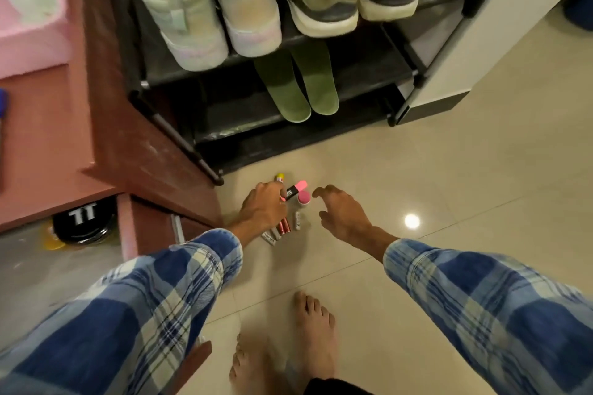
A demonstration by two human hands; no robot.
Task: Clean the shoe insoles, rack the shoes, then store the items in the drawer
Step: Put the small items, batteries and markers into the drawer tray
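Bare feet (pixel 308 340) stand on the floor tiles (pixel 449 170). My left hand (pixel 263 208) curls round a pink-capped marker (pixel 296 189) above small tubes (pixel 285 229) lying there; my right hand (pixel 340 212) hovers beside, fingers loosely spread. Green insoles (pixel 298 86) lie on the rack (pixel 369 74)'s lower shelf, shoes (pixel 250 3) above.

Beige tiled floor (pixel 449 170), bright light reflection (pixel 411 221)

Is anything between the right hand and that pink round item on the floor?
Nothing visible. The right hand hovers open beside the pink round item, bare tile between them; the left hand grips the pink highlighter on its far side.
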